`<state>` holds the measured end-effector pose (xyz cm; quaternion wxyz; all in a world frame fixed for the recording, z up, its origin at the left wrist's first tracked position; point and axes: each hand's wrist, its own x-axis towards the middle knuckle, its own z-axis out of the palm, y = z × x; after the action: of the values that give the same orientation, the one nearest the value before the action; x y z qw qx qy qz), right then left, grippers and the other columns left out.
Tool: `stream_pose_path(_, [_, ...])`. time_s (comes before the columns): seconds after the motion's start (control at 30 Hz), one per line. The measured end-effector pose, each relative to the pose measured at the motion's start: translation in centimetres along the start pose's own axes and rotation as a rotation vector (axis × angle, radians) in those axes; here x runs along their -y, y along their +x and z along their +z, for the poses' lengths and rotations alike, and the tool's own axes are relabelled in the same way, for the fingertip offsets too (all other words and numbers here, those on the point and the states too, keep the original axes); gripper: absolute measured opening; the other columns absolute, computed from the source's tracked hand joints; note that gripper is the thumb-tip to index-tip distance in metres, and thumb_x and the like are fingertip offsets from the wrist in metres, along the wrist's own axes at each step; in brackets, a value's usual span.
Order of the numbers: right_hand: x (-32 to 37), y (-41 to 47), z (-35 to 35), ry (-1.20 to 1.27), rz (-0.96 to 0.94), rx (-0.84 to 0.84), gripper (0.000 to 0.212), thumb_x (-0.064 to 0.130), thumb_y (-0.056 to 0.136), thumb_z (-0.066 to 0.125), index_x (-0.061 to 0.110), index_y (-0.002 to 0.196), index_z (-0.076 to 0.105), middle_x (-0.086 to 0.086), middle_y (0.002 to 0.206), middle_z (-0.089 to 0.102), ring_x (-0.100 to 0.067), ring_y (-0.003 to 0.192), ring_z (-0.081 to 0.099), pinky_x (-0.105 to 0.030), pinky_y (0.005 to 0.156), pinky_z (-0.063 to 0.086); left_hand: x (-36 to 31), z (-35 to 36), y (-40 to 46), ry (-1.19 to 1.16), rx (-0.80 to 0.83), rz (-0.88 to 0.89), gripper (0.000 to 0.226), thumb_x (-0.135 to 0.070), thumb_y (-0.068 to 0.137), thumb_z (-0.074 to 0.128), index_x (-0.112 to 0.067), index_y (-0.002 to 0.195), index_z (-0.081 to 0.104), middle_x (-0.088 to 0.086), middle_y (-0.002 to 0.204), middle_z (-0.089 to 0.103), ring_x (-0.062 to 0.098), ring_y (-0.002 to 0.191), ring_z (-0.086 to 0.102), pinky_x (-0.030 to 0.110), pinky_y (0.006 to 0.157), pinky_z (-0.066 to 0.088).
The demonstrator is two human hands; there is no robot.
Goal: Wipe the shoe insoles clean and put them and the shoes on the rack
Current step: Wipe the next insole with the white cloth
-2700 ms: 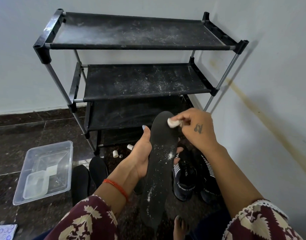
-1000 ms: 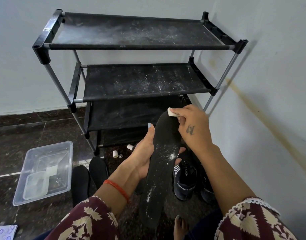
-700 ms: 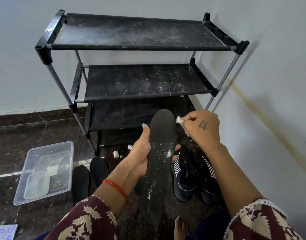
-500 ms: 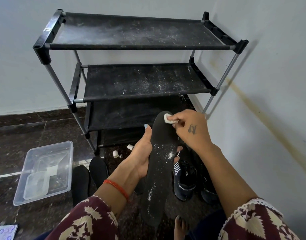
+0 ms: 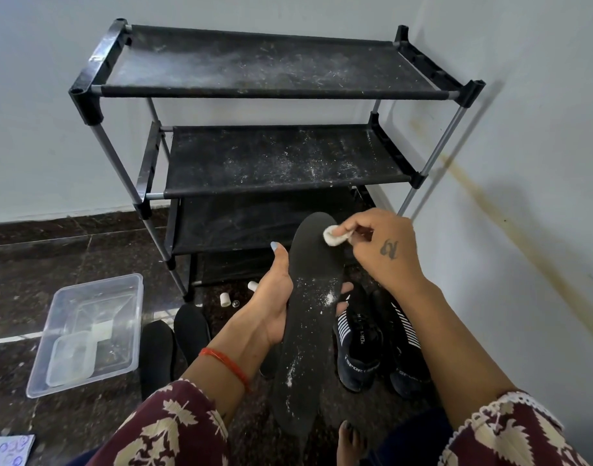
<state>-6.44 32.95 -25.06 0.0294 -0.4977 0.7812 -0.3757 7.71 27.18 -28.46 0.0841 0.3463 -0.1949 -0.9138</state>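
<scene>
As left hand [image 5: 271, 307] grips, insole [image 5: 308, 297] stands lengthwise, toe twd rack [image 5: 271, 85]

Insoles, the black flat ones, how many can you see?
3. One long black foam insole is held in the left hand, and two black insoles lie on the floor beside the clear plastic tub. Others may be hidden.

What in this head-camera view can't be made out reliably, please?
- Underside of the held insole: faces away; the left hand covers part of its edge.
- Bottom shelf of the rack: shadowed, partly behind both hands.
- Lettering on the shoes: partly cut by the insole and the right hand's forearm.
- Paper at the lower left: cut by the frame edge.
- Small white pieces on the floor: too small to identify.
</scene>
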Motion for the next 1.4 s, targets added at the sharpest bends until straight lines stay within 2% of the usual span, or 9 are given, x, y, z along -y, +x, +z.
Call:
stream_pose_path(0.2, [0.9,-0.3,2.1,0.044,-0.022,0.180,0.031,0.002,0.079,0.063,0.023,0.101,0.071,0.003,0.098,0.065,-0.013,0.087,0.060,-0.031,0.083,0.050,0.6,-0.2,0.6,-0.001,0.019,0.002,0.084,-0.080,0.077,0.018,-0.025,0.134,0.047,0.020,0.110,0.068,0.037,0.086,0.070,0.049,0.070,0.058])
stream_pose_path(0.5, [2.3,-0.7,-0.2,0.224,-0.003,0.644,0.036,-0.005,0.080,0.060,0.027,0.085,0.075,0.014,0.084,0.058,0.000,0.072,0.057,-0.012,0.059,0.046,0.0,-0.9,1.2,-0.013,-0.030,0.011,0.099,-0.086,0.072,0.011,-0.017,0.128,0.055,0.023,0.110,0.067,0.038,0.092,0.065,0.047,0.078,0.053])
stream_pose_path(0.6, [1.7,-0.4,-0.4,0.275,-0.010,0.422,0.046,-0.006,0.080,0.058,0.038,0.079,0.071,0.012,0.085,0.060,-0.005,0.075,0.059,-0.023,0.065,0.052,0.2,-0.5,0.9,-0.038,0.029,0.022,0.091,-0.084,0.073,0.012,-0.023,0.127,0.053,0.021,0.109,0.067,0.039,0.083,0.069,0.045,0.065,0.058])
stream_pose_path(0.73, [1.3,0.0,0.9,0.182,-0.008,0.103,0.033,0.000,0.086,0.057,0.026,0.100,0.071,0.003,0.098,0.063,0.003,0.080,0.053,-0.002,0.073,0.038,0.8,-0.1,0.7,0.038,0.063,0.039,0.076,-0.081,0.077,0.013,-0.034,0.121,0.052,0.017,0.111,0.069,0.040,0.086,0.069,0.045,0.062,0.058])
stream_pose_path(0.93, [1.9,-0.5,2.0,0.006,-0.033,0.327,0.035,-0.002,0.087,0.048,0.022,0.102,0.069,0.002,0.098,0.050,-0.011,0.093,0.048,-0.013,0.074,0.036,1.1,0.1,0.6,0.165,0.014,0.075,0.068,-0.073,0.085,0.007,-0.032,0.106,0.056,0.012,0.081,0.074,0.029,0.065,0.071,0.040,0.061,0.057])
stream_pose_path(1.1, [3.0,-0.8,1.0,0.222,-0.026,0.507,0.029,0.000,0.086,0.057,0.022,0.095,0.073,0.006,0.093,0.060,-0.005,0.088,0.057,-0.013,0.076,0.045,0.5,-0.6,0.9,0.066,-0.017,0.020,0.098,-0.085,0.073,0.006,-0.017,0.123,0.056,0.025,0.103,0.069,0.039,0.080,0.068,0.047,0.070,0.056])
stream_pose_path(1.2, [2.9,-0.7,-0.2,0.266,0.039,0.667,0.026,0.002,0.083,0.063,0.023,0.091,0.075,0.014,0.084,0.059,0.002,0.072,0.056,-0.009,0.060,0.044,0.3,-1.0,1.3,0.021,-0.032,0.003,0.109,-0.090,0.067,0.006,-0.013,0.127,0.056,0.026,0.114,0.065,0.040,0.097,0.064,0.048,0.081,0.053])
stream_pose_path(1.27, [2.3,-0.6,-0.8,0.304,0.071,0.615,0.031,-0.002,0.079,0.065,0.027,0.081,0.075,0.015,0.081,0.061,-0.001,0.069,0.058,-0.014,0.056,0.046,0.4,-1.0,1.3,-0.018,-0.017,0.041,0.100,-0.087,0.071,0.007,-0.020,0.128,0.054,0.023,0.112,0.066,0.042,0.093,0.066,0.047,0.074,0.055])
stream_pose_path(1.4, [1.0,-0.3,-1.0,0.203,0.000,0.218,0.035,-0.006,0.078,0.062,0.027,0.085,0.073,0.004,0.089,0.065,-0.004,0.079,0.058,-0.014,0.069,0.046,0.4,-0.4,0.7,-0.066,0.039,0.052,0.087,-0.085,0.073,0.012,-0.032,0.132,0.046,0.020,0.121,0.063,0.048,0.098,0.063,0.047,0.063,0.057])
